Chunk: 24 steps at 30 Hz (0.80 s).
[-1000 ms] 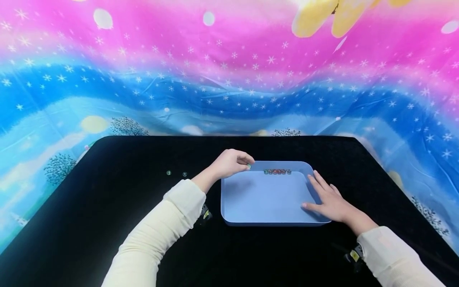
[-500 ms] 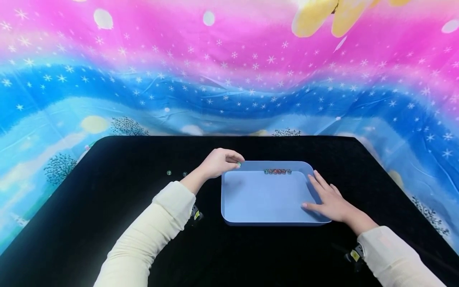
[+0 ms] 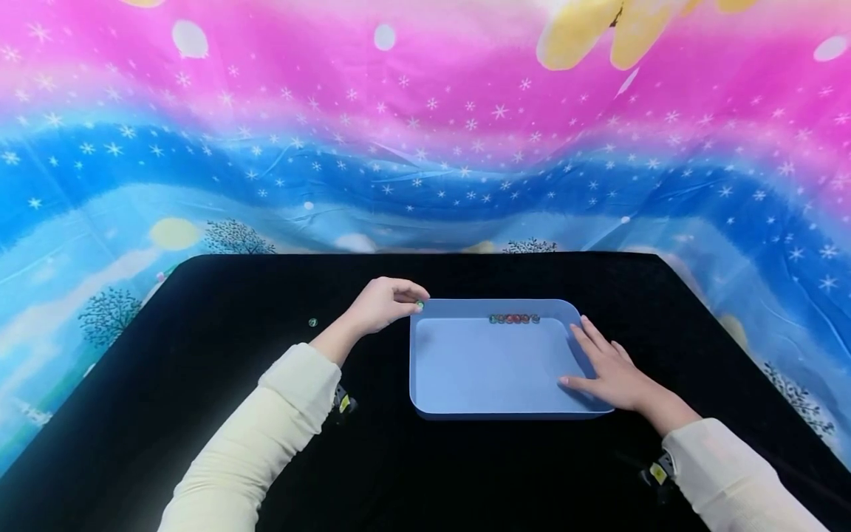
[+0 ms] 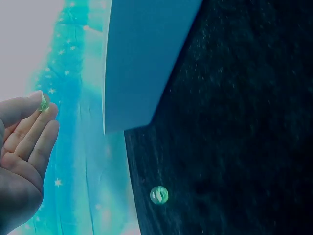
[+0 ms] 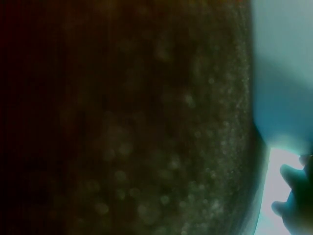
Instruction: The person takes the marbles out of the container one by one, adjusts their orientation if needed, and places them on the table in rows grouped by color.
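In the head view my left hand pinches a green glass marble between thumb and fingertips, at the far left corner of a blue rectangular tray. The left wrist view shows that same held marble, raised higher than the tray wall. Inside the tray, a row of several red and green marbles lies along the far wall. My right hand rests with spread fingers over the tray's right side, its thumb reaching inside.
On the black cloth, left of the tray, lies a loose marble. One marble also shows on the cloth in the left wrist view. A colourful snowflake-patterned backdrop hangs behind the table.
My left hand has moved left with its marble, from over the tray to its left corner. A second loose marble on the cloth is now hidden behind the left arm. The right hand stays put.
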Motion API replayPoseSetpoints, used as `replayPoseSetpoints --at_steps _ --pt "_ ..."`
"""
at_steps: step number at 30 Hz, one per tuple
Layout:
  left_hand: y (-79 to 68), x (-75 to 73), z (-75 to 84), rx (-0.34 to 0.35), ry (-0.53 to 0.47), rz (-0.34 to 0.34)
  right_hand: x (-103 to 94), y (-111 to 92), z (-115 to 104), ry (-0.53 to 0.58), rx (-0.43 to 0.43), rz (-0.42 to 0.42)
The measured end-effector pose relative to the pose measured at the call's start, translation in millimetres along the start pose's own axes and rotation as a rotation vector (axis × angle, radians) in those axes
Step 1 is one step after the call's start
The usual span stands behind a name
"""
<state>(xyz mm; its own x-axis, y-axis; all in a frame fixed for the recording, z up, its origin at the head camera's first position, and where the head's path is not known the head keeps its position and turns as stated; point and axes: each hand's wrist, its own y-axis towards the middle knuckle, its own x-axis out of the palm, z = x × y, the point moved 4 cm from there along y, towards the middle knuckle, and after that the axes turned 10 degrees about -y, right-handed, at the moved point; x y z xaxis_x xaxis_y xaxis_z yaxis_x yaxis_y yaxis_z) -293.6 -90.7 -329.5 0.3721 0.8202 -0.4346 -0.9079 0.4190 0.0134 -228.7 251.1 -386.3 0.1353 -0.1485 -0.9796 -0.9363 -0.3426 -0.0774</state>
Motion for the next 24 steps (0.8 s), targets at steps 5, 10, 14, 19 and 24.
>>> replayPoseSetpoints --at_steps 5,10,14,19,24 --pt "-4.6 -9.2 -4.0 -0.003 -0.002 0.018 -0.2 -0.8 -0.8 0.002 0.004 -0.005" --pt "-9.0 -19.3 -7.5 0.013 0.024 0.034 -1.4 -0.9 -1.5 0.001 0.004 -0.009" --pt "-12.6 -27.1 -10.7 0.021 0.023 0.040 -1.6 -0.5 -1.7 0.001 0.006 -0.015" --pt "-18.0 -36.3 -13.7 0.029 0.024 0.050 -2.2 0.2 -1.1 0.006 0.002 -0.018" --pt "-24.0 -44.8 -15.8 0.014 0.036 0.070 -3.2 1.1 -0.2 0.002 -0.002 -0.017"
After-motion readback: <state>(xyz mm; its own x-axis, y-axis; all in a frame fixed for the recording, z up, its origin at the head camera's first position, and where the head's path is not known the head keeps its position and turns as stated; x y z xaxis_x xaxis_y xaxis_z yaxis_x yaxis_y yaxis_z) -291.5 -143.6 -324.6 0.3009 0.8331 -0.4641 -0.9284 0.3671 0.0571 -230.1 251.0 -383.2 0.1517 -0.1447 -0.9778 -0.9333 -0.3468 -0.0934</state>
